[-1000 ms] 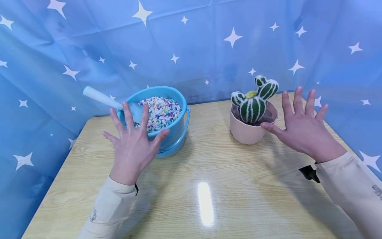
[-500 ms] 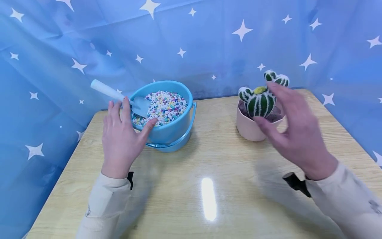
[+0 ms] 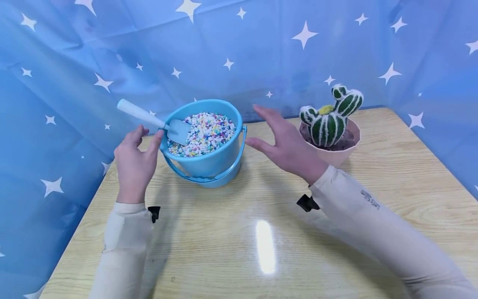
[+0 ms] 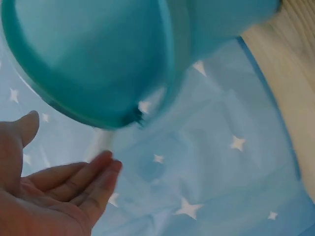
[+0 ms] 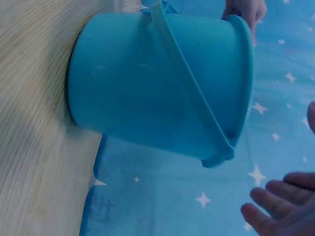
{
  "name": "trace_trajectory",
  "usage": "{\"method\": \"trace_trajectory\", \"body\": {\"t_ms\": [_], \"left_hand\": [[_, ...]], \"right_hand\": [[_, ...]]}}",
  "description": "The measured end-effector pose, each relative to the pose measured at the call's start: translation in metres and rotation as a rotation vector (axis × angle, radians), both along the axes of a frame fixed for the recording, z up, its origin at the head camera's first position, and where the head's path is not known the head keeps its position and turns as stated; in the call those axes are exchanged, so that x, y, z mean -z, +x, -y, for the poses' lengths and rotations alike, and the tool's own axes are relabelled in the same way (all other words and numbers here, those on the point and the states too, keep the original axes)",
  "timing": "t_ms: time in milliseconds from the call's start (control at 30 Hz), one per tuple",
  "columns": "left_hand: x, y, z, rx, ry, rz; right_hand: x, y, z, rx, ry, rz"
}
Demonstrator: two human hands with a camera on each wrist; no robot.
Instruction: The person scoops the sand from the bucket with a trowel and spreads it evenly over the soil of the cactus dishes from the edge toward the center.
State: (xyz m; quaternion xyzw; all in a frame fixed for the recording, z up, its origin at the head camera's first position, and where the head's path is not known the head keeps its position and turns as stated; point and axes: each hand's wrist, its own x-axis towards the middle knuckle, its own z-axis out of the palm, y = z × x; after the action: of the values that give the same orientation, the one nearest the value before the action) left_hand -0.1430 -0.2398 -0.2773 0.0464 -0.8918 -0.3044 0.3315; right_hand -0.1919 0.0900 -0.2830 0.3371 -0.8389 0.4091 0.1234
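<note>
Bucket (image 3: pixel 213 164), a blue one, stands upright near the back of the wooden table (image 3: pixel 216 232), between the person's two hands. It is filled with small coloured beads (image 3: pixel 216 132). A pale blue scoop (image 3: pixel 147 118) lies with its blade on the beads and its handle sticking out over the rim, and the bucket's own handle hangs down at the front. At the rim, the left hand (image 3: pixel 135 164) is loose, thumb and fingers apart, grasping nothing; whether a fingertip touches the scoop, I can't tell. On the other side the right hand (image 3: pixel 289 147) hovers just beside the bucket, fingers spread, likewise holding nothing. Beyond its wrist sits a cactus (image 3: pixel 326 126) in a pink pot (image 3: pixel 332 157). Starry blue cloth (image 3: pixel 209 45) hangs behind.
</note>
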Motion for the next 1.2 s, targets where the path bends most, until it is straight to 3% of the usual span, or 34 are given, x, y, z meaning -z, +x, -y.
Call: {"method": "trace_trajectory", "body": {"t_ms": [367,533,733,867,1033,1133,1200], "left_hand": [[-0.003,-0.027,0.026,-0.036,0.170,-0.018],[-0.013,-0.040,0.036,-0.033,0.254,-0.045],[-0.025,-0.052,0.043,-0.001,0.438,-0.040],[-0.030,-0.056,0.045,0.017,0.456,-0.020],[-0.036,-0.055,0.043,0.117,0.516,-0.004],[-0.042,-0.053,0.035,0.208,0.478,0.025],[-0.048,-0.052,0.028,0.256,0.388,0.026]], "right_hand": [[0.009,-0.017,0.016,-0.006,0.020,0.223],[0.016,-0.022,0.024,-0.022,0.000,0.246],[0.021,-0.026,0.031,-0.020,-0.008,0.252],[0.022,-0.029,0.033,-0.018,-0.015,0.275],[0.023,-0.031,0.035,-0.027,-0.021,0.274],[0.022,-0.031,0.036,-0.019,-0.019,0.274],[0.020,-0.031,0.037,-0.016,-0.022,0.274]]}}
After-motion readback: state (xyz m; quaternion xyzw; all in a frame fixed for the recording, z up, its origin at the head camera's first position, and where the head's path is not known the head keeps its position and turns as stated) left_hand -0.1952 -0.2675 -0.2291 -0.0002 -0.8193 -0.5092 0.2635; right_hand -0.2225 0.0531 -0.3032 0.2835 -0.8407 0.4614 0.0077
